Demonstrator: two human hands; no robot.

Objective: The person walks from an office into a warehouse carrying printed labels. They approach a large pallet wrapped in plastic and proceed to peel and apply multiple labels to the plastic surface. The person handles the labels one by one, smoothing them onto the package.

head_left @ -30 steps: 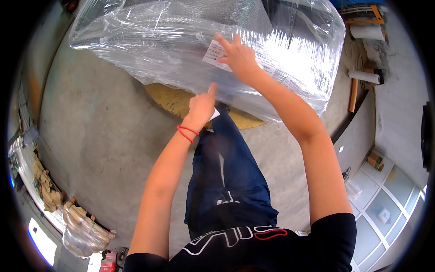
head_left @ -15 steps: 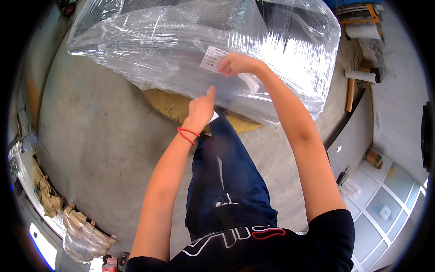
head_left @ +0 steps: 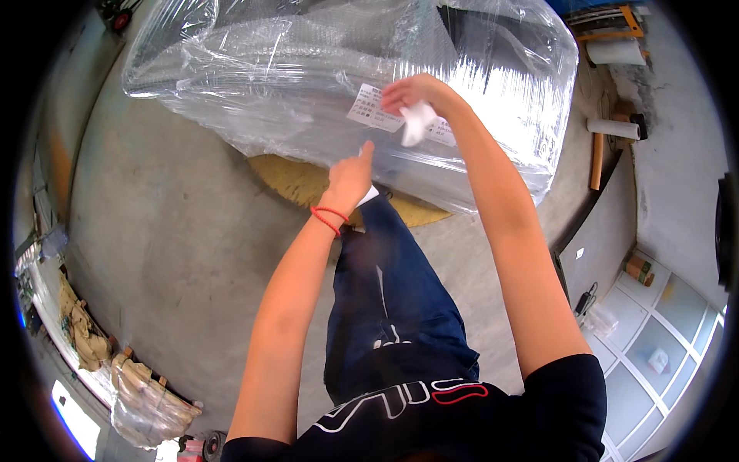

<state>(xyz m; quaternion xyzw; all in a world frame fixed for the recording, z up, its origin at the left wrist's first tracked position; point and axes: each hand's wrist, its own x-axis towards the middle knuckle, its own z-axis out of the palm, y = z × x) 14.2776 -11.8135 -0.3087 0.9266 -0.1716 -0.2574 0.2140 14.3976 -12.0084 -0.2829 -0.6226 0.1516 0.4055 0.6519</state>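
Note:
A large load wrapped in clear stretch film (head_left: 292, 115) fills the far middle. On its near side lies a white printed label (head_left: 375, 108). My right hand (head_left: 419, 91) is over the label's right part, its fingers stretched out and slightly blurred. A crumpled piece of white paper (head_left: 418, 125) hangs at its palm and seems held by the thumb. Partly behind it shows a second printed label (head_left: 441, 132) on the film. My left hand (head_left: 350, 181), lower and nearer to me, is closed with one finger pointing up; white paper (head_left: 369, 195) sticks out beside it, mostly hidden.
Under the load a round yellow base (head_left: 289, 181) rests on the concrete floor (head_left: 185, 254). White rolls (head_left: 613, 129) and a brown tube (head_left: 596, 162) are by the right wall. Film-wrapped brown bundles (head_left: 150, 396) stand at the lower left, a glazed partition (head_left: 662, 354) at the lower right.
My right hand has moved slightly right and up, its fingers straightening over the label. The crumpled paper shows more fully below it, with the second label. My left hand has shifted slightly right.

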